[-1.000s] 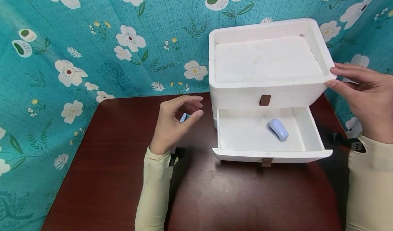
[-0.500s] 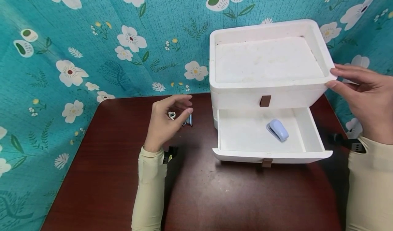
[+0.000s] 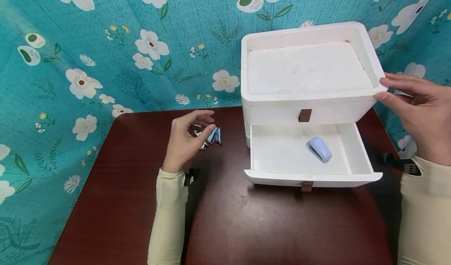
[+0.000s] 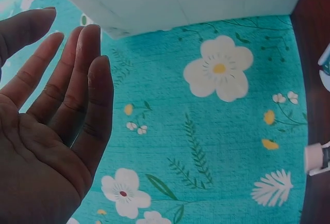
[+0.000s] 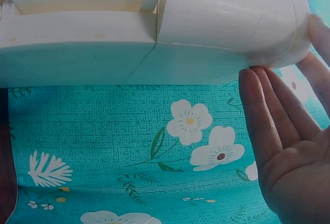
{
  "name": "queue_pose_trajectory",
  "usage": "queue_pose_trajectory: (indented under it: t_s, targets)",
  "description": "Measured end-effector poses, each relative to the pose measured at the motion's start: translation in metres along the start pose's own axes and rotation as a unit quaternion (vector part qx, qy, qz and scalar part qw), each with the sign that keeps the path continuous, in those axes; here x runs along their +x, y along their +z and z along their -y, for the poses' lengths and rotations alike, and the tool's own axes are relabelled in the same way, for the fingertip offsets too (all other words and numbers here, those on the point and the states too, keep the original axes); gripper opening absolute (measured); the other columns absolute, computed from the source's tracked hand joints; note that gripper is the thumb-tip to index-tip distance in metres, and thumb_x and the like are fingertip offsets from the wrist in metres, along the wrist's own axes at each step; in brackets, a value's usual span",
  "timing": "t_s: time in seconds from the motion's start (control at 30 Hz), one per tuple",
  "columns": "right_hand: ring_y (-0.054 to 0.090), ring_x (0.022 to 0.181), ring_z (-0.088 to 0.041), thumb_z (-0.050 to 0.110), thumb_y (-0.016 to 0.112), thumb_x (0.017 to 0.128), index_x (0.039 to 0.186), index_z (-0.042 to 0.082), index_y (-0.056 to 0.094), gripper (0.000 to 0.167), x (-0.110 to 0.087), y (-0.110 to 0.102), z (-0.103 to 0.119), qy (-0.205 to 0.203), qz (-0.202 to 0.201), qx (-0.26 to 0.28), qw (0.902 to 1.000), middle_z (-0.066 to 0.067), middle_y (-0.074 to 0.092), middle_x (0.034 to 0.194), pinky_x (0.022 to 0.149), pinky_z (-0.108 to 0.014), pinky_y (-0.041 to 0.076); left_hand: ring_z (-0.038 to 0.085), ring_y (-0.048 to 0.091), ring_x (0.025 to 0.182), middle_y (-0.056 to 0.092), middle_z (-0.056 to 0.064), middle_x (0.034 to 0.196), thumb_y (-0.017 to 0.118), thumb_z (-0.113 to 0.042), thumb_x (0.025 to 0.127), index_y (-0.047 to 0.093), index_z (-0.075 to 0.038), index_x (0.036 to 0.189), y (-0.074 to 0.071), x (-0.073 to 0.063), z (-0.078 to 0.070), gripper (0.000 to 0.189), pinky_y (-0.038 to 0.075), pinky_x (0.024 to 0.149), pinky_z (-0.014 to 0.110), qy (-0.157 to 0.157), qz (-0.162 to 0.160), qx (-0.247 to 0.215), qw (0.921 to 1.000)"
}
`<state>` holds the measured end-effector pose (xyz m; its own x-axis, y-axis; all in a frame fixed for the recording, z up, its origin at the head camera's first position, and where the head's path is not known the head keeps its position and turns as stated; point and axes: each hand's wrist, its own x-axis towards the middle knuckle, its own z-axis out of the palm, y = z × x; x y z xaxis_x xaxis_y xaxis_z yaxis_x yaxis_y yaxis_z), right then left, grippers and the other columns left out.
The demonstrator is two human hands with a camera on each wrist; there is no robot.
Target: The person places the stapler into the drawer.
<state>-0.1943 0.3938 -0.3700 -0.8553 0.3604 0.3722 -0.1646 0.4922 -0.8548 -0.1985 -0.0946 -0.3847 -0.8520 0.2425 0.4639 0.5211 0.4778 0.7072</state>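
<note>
background: a teal covering (image 3: 197,18), woven in look and visibly creased, rises behind the tabletop (image 3: 123,179) and along both its sides. printed pattern comprises white flowers (image 3: 225,81) with yellow or dark red centres, green leaves (image 3: 20,162), white feathery fronds (image 3: 72,183) and small yellow blossoms (image 3: 201,46). tabletop surface: dark reddish-brown, faint grain, rear left corner rounded; small specks (image 3: 243,197) noted toward the front. lighting: soft sheen on the front portion; covering palest at far left.
</note>
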Motion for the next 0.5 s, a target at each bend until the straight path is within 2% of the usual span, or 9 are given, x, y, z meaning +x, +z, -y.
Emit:
queue_pose_trajectory:
  t_s: [0.23, 0.5]
  targets:
    - [0.067, 0.123, 0.002, 0.013, 0.079, 0.092, 0.129, 0.015, 0.075, 0.037, 0.0, -0.001, -0.001, 0.007, 0.002, -0.007, 1.0, 0.012, 0.068, 0.141, 0.086, -0.004, 0.048, 0.015, 0.076, 0.085, 0.079, 0.01, 0.103, 0.075, -0.017, 0.096, 0.074, -0.015, 0.126, -0.003, -0.003, 0.011, 0.029, 0.061, 0.069, 0.024, -0.021, 0.004, 0.003, 0.9998]
    - [0.067, 0.126, -0.001, 0.012, 0.078, 0.092, 0.129, 0.014, 0.075, 0.036, -0.001, -0.001, -0.001, -0.003, 0.003, -0.006, 1.0, 0.011, 0.068, 0.142, 0.09, -0.007, 0.049, 0.014, 0.075, 0.082, 0.079, 0.004, 0.101, 0.076, -0.016, 0.095, 0.074, -0.016, 0.126, -0.005, -0.005, 0.024, 0.03, 0.062, 0.073, 0.029, -0.032, 0.0, 0.031, 0.999]
